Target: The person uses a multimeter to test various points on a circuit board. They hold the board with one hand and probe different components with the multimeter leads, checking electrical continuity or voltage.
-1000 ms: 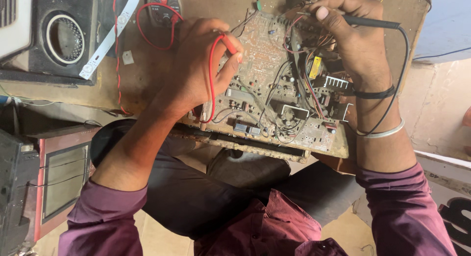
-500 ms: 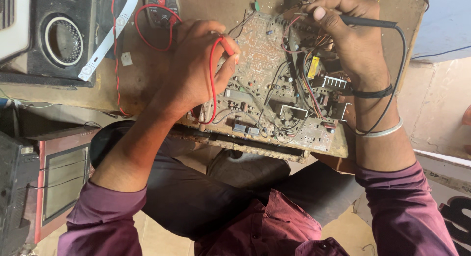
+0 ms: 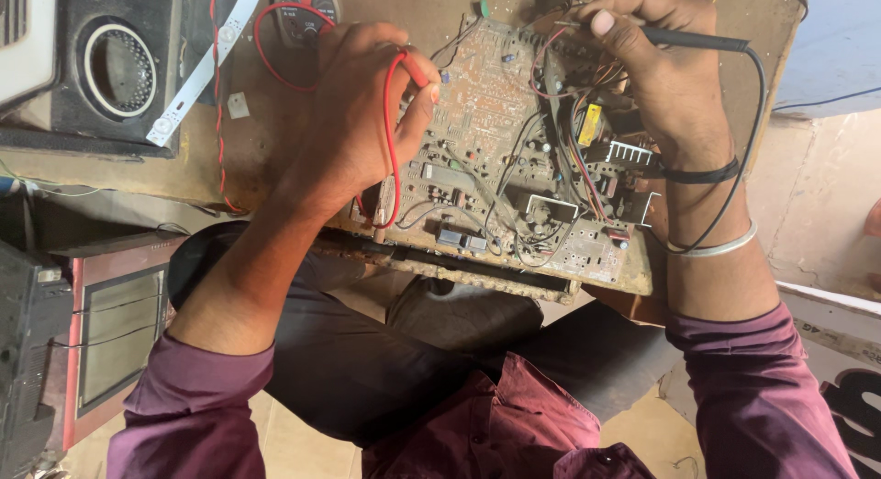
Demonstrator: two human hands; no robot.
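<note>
A dusty brown circuit board (image 3: 500, 112) full of components and wires lies on the wooden bench in front of me. My left hand (image 3: 353, 112) grips a red test probe (image 3: 416, 71), its tip pressed against the board's left part, with the red lead looping down over my fingers. My right hand (image 3: 656, 61) pinches a black test probe (image 3: 697, 40) at the board's top right, and its black lead curves down past my wrist. A multimeter (image 3: 303, 4) with red leads sits at the top edge, partly cut off.
A black speaker box (image 3: 110, 66) stands at the far left of the bench, with a white strip (image 3: 197, 71) leaning beside it. A red-framed appliance (image 3: 115, 337) sits low on the left. My lap is under the board's near edge.
My left hand has shifted slightly right and up, carrying the red probe tip along the board. My right hand holds almost still.
</note>
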